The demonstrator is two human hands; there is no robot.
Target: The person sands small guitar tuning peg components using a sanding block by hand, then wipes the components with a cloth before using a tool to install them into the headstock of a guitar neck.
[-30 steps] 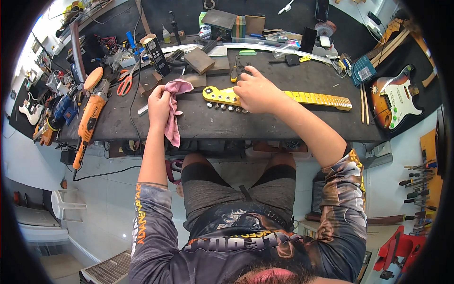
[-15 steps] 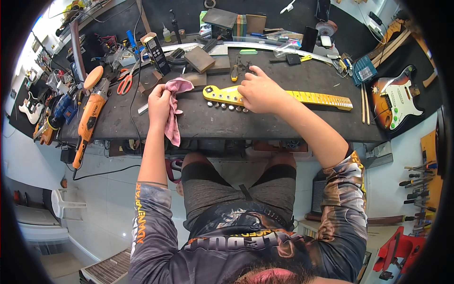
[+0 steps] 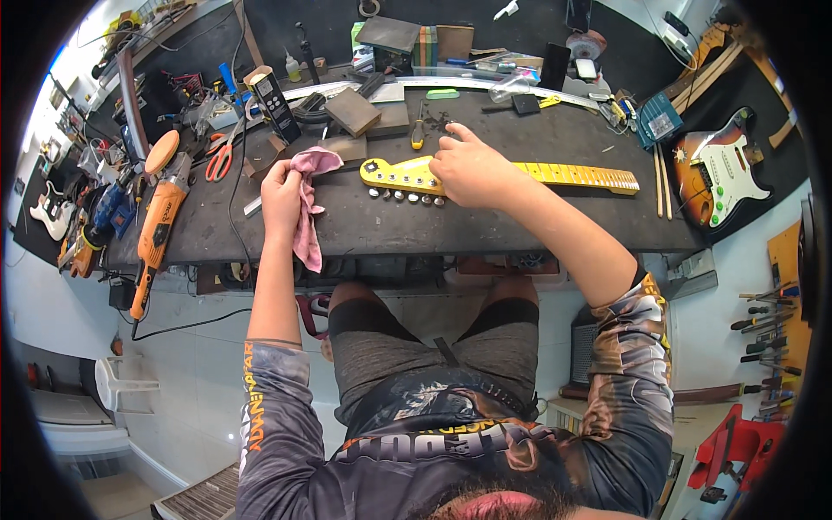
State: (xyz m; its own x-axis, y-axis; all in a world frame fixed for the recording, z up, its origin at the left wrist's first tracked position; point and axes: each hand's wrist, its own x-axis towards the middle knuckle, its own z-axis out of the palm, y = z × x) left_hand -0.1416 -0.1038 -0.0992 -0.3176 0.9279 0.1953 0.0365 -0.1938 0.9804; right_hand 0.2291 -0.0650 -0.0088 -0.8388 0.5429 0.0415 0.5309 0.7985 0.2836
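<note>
A crumpled pink cloth (image 3: 308, 227) hangs from my left hand (image 3: 279, 198), which is closed on its upper part over the front of the workbench. My right hand (image 3: 475, 172) lies across a yellow guitar neck (image 3: 572, 175) where the headstock joins it, fingers curled and the index finger lifted toward the back. The headstock, with its row of tuning pegs, points left between my hands, and the fretted part runs out to the right. My right hand hides the stretch beneath it. Behind the headstock lies a screwdriver (image 3: 419, 130) with a yellow handle.
On the left lie an orange power tool (image 3: 163, 212) and orange-handled scissors (image 3: 220, 160). Dark blocks (image 3: 354, 113) and a black box (image 3: 272, 102) stand behind the cloth. At the right rest two thin sticks (image 3: 663, 184) and a sunburst guitar body (image 3: 721, 169).
The whole view has shifted slightly, so the bench items sit a little further left. My left hand and the cloth have moved slightly left; my right hand stays on the neck.
</note>
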